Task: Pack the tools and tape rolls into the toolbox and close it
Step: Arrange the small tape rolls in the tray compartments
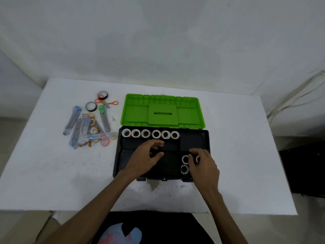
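The black toolbox (119, 155) lies open on the white table, its green lid (162, 111) folded back. Several small white tape rolls (150, 134) stand in a row along the tray's back compartment. More rolls (184, 169) sit in the right front compartment. My right hand (204, 166) is over that compartment, fingers curled round a white roll (197, 158) that is mostly hidden. My left hand (147, 157) hovers over the tray's middle with curled fingers; I see nothing in it.
Left of the box lies a pile: clear-handled utility knives (72, 120), a green cutter (103, 117), orange scissors (107, 103), two black tape rolls (91, 106) and loose small rolls (94, 129). A dark object (304, 169) stands beyond the table's right edge.
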